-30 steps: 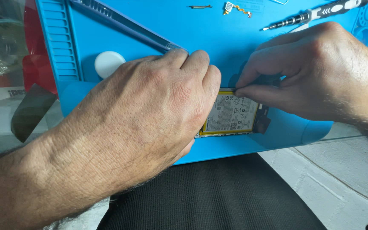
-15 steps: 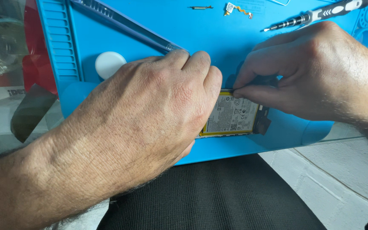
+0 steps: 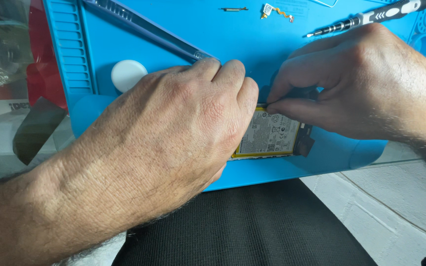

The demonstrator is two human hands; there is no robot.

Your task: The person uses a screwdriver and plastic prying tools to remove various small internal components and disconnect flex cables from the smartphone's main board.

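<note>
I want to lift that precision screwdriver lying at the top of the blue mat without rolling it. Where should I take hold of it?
Take the screwdriver by its thick black handle toward the right, coming from above. It lies flat and slanted, thin tip pointing left, and the right hand sits just below it.

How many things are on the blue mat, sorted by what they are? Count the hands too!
Hands: 2, left hand and right hand
Opened phone with its battery showing: 1
Screwdriver: 1
Long grey tool: 1
White round disc: 1
Small loose parts: 2, thin metal piece and flex cable
Total: 8, all on the mat.
</note>
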